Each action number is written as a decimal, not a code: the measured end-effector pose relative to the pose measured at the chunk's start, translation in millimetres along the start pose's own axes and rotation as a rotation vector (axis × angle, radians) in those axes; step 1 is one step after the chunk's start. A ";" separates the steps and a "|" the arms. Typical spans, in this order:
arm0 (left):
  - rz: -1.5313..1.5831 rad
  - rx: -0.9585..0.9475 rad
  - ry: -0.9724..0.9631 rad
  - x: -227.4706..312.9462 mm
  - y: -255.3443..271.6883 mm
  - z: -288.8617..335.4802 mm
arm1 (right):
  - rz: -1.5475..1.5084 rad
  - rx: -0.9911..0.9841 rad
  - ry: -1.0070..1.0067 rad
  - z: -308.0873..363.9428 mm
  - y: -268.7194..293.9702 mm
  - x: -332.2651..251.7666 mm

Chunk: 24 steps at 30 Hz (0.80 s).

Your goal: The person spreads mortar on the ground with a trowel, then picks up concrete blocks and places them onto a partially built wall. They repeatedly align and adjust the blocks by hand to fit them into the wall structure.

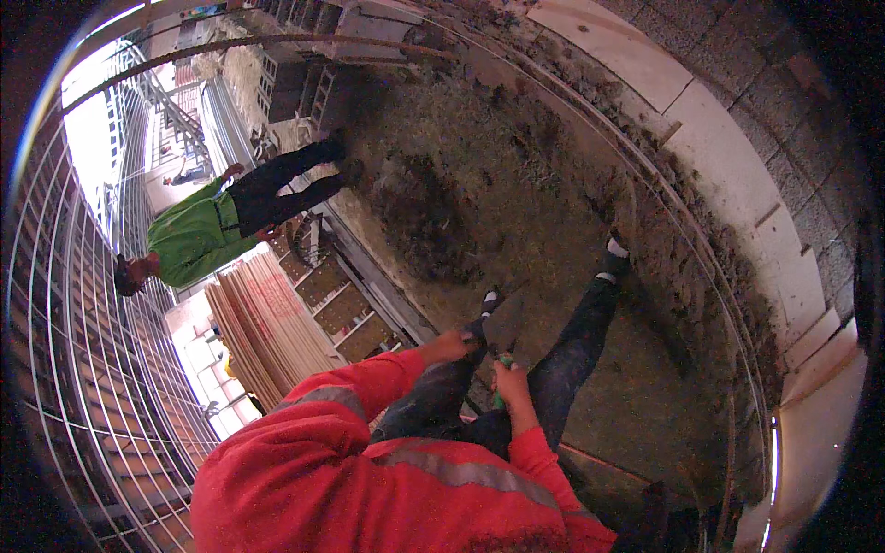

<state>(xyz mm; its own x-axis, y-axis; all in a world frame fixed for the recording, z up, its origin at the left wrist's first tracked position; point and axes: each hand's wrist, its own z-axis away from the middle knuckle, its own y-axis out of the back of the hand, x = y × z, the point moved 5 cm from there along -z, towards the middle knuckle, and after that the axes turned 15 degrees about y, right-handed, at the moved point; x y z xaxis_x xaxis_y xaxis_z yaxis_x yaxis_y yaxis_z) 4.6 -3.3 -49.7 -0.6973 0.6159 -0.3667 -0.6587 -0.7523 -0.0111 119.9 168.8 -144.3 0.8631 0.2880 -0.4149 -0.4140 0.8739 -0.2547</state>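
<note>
My right hand (pixel 513 380) is wrapped round the green handle of a trowel (pixel 509 318). Its dark, pointed blade stretches away from me over the ground, dim against the floor. Just left of it, my left hand (pixel 449 347) is closed in front of my left leg, beside a small dark shape at its fingers. What it holds, if anything, I cannot make out. Both arms are in red sleeves, the left with a grey reflective band. My legs stand apart below the hands, in dark trousers with pale smears.
Rough dirt floor (pixel 553 184) lies ahead. A person in a green shirt (pixel 194 235) stands at the left, near stacked boards (pixel 272 309) and a wire mesh (pixel 69 341). Hollow blocks (pixel 295 92) are at the far left. A pale slab border (pixel 728 166) curves along the right.
</note>
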 end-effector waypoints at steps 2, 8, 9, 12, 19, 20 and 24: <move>0.072 0.030 -0.056 -5.3 -2.1 -5.0 | -0.014 0.013 0.000 3.6 8.2 -7.1; -0.287 0.279 -0.590 -33.5 -31.6 -79.4 | -0.060 -0.060 -0.056 23.9 32.6 -66.2; -0.303 0.263 -0.595 -42.7 -36.2 -93.1 | -0.064 -0.052 -0.077 27.7 34.6 -74.7; -0.325 0.230 -0.533 -56.7 -41.4 -96.5 | -0.012 -0.031 -0.057 32.7 29.8 -74.4; -0.026 0.183 -0.408 -58.1 -38.9 -82.2 | -0.067 -0.062 -0.068 41.3 32.0 -90.9; -0.029 0.170 -0.442 -55.0 -43.0 -86.7 | -0.017 -0.078 -0.070 40.7 35.2 -89.0; -0.010 0.142 -0.324 -9.9 -33.1 -46.6 | 0.166 -0.045 0.323 21.4 23.7 -38.3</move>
<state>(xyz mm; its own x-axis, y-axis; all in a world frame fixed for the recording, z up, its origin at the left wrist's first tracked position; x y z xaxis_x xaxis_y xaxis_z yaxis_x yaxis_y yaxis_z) 46.5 4.6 -89.1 -0.7292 0.6823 -0.0524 -0.6826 -0.7200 0.1250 83.2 186.9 -115.8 0.6501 0.2798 -0.7064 -0.5596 0.8052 -0.1962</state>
